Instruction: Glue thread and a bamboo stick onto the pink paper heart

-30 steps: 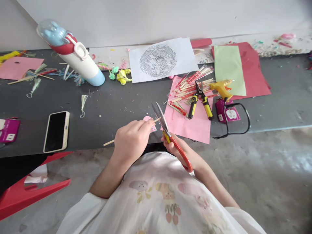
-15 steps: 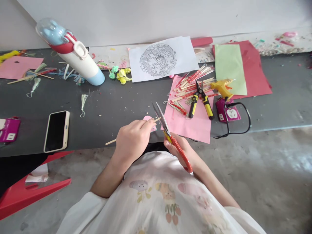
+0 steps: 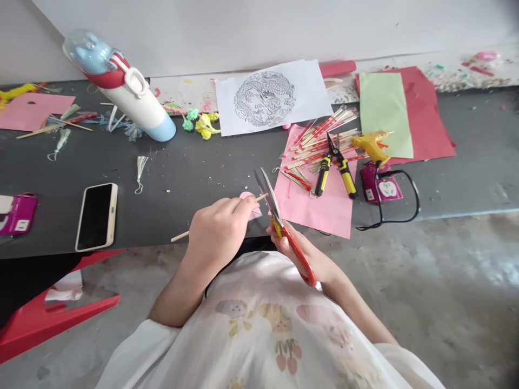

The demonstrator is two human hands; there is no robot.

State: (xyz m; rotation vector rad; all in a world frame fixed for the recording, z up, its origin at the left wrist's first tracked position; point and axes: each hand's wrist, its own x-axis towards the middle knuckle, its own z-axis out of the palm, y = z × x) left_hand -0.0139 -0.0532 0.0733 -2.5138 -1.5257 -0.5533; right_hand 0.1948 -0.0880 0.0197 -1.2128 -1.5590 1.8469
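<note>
My left hand [image 3: 221, 227] is closed around a thin wooden stick [image 3: 180, 236], whose far end sticks out past my fingertips. That end meets the blades of the scissors [image 3: 298, 253], which have red and yellow handles. My right hand [image 3: 302, 248] grips these scissors by the handles, with the blade tips slightly apart and pointing away from me. Beneath my left fingers a small pink paper piece [image 3: 254, 212] lies on the grey table [image 3: 194, 173], partly hidden by the hand.
Pink paper [image 3: 312, 216] on the right carries sticks in red wrapping [image 3: 324, 135] and black-yellow pliers [image 3: 334, 165]. Beside it sit a yellow glue gun [image 3: 371, 146] and a purple power socket [image 3: 381, 186]. A phone [image 3: 96, 217], a tassel [image 3: 140, 174] and a bottle [image 3: 130, 97] stand or lie left.
My left hand and the stick have shifted very slightly left. The scissors stay at the stick's end, nearly unmoved. The view has moved a little.
</note>
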